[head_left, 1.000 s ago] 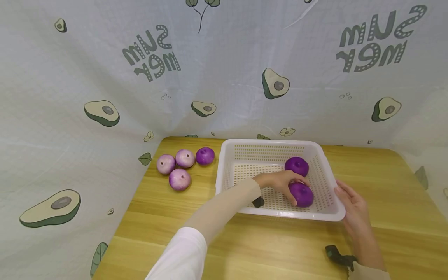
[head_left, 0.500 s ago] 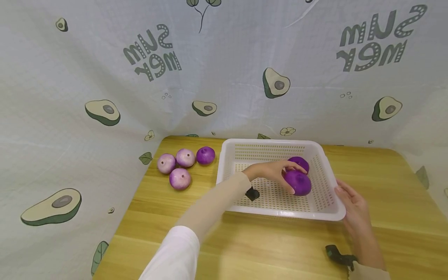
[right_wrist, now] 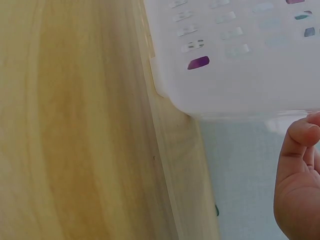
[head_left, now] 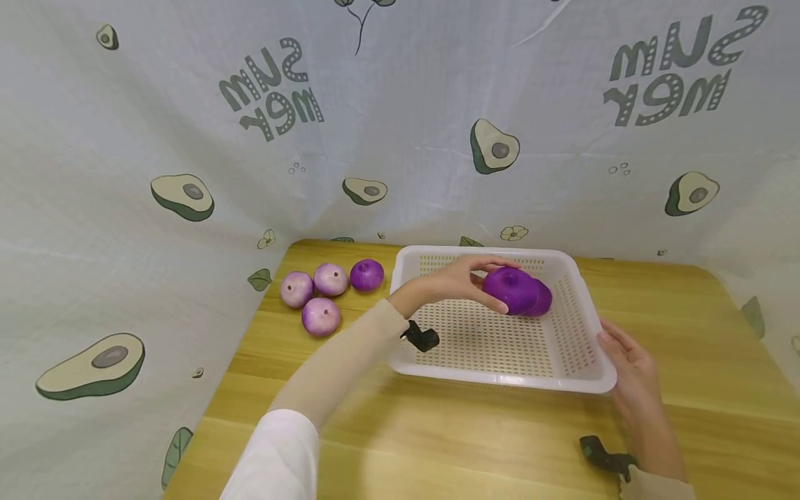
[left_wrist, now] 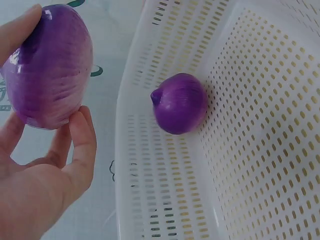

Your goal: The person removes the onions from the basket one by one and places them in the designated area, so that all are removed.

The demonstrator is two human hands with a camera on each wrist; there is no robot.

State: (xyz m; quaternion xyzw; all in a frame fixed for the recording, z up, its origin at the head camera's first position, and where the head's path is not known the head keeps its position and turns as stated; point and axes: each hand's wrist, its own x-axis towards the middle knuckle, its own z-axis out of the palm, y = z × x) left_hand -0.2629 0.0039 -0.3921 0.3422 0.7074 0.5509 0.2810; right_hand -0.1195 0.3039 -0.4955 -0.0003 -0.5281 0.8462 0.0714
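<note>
Purple onion (head_left: pixel 507 289), up over the far side of the white basket (head_left: pixel 500 379), left hand (head_left: pixel 459 279) had it pinched wide, right hand (head_left: pixel 634 368) gripped the right rim, fingers bent.

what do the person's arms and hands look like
The left hand and right hand are bare. On the left, a white outer sleeve ends over a longer beige sleeve; on the right, a beige cuff shows. A black device sits near each wrist.
</note>
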